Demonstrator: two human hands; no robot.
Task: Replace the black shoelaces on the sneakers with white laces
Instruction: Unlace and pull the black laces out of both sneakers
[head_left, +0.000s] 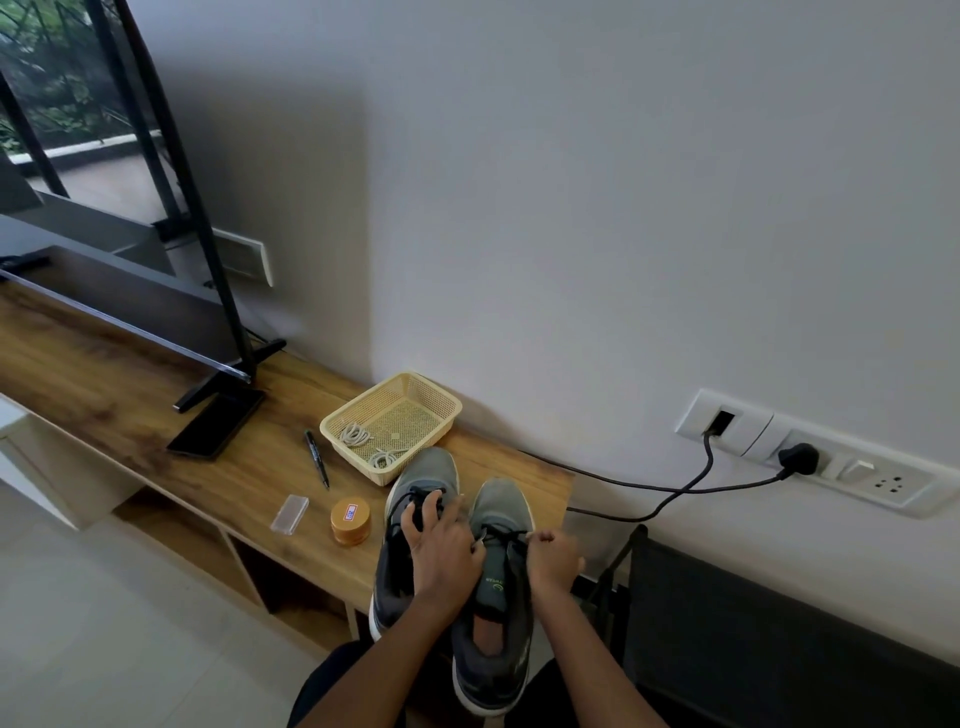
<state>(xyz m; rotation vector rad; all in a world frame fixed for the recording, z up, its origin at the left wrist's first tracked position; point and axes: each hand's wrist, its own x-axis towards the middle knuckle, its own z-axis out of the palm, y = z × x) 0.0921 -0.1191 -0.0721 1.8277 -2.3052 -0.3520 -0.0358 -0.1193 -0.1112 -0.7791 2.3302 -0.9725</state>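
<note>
On the tongue of my right sneaker (496, 577) sits a small green logo with lettering too small to read. The round tin (350, 520) carries a red-and-blue label, also unreadable.

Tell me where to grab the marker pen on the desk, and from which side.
Pinch the marker pen across the middle of its barrel, coming straight down from above. It lies flat on the wooden desk, long axis running toward the wall, with bare wood on both sides; the basket sits just to its right, so keep fingers narrow.

Left hand (441, 540) spread, palm down; right hand (553, 558) fisted.
</note>
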